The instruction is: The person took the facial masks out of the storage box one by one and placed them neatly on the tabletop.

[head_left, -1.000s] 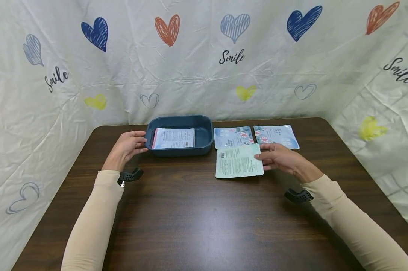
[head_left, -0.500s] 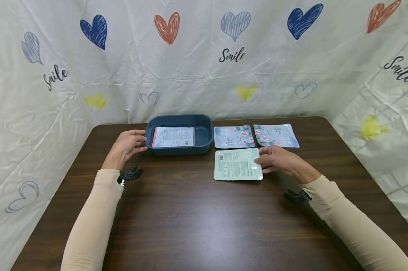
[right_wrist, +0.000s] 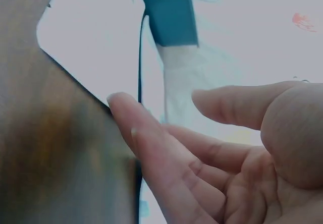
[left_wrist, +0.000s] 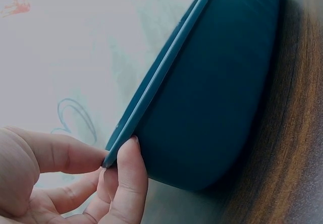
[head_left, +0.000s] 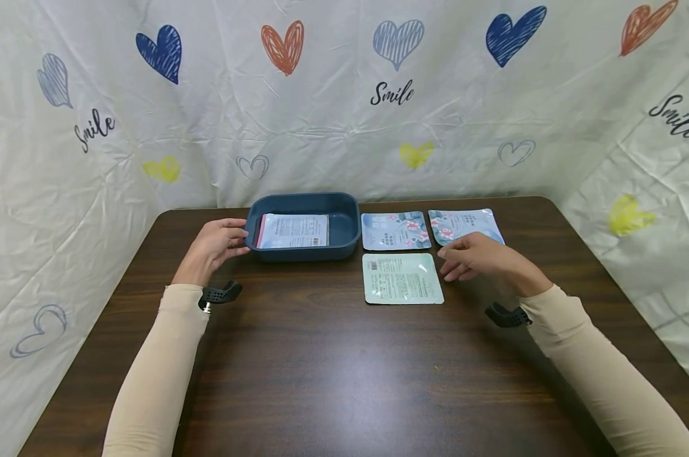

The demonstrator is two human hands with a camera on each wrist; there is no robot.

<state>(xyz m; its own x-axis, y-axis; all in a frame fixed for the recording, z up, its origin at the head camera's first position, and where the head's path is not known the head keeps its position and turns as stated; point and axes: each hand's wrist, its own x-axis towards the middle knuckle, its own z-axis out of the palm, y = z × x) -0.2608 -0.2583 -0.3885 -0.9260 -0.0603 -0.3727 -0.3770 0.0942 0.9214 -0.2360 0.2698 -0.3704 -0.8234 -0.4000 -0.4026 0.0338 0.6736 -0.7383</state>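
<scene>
My left hand [head_left: 211, 249] pinches the rim at the left end of a dark blue plastic bin [head_left: 304, 255]; the left wrist view shows thumb and fingers on that rim [left_wrist: 151, 88]. Inside the bin lies a pale blue and white packet [head_left: 294, 231] with printed text and a pink edge. A light green flat packet [head_left: 403, 279] lies on the table right of the bin, printed side up. Just off its right edge is my right hand [head_left: 481, 259], holding nothing, thumb and fingers apart in the right wrist view.
Two blue floral packets lie in a row behind the green one: one packet [head_left: 395, 231] beside the bin, the other packet [head_left: 464, 223] partly behind my right hand. The dark wooden table [head_left: 321, 368] meets a white printed cloth [head_left: 321, 127] at the back.
The green packet has been lowered and straightened slightly toward me, then let go by my right hand, which has drawn a little right. My left hand and the bin stay put.
</scene>
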